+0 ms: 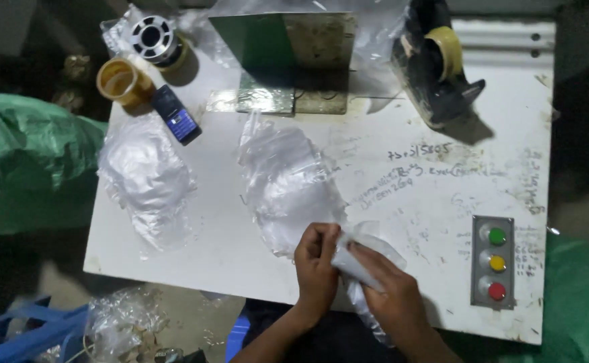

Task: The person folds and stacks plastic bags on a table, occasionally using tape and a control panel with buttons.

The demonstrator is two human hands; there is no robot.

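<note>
White worktable [240,255] under me, two heaps of clear plastic bags [284,181] spread flat, within reach. At the near edge my left hand [316,265] and right hand [388,289] meet, both pinched on one small clear bag [368,252], fingers working its mouth. Tape dispenser [439,64], button panel [493,262], phone [177,114] sit well apart; nothing blocks.

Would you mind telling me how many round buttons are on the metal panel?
3, stacked in a column on the metal panel at the table's right edge: green button on top, yellow button in the middle, red button at the bottom.
</note>
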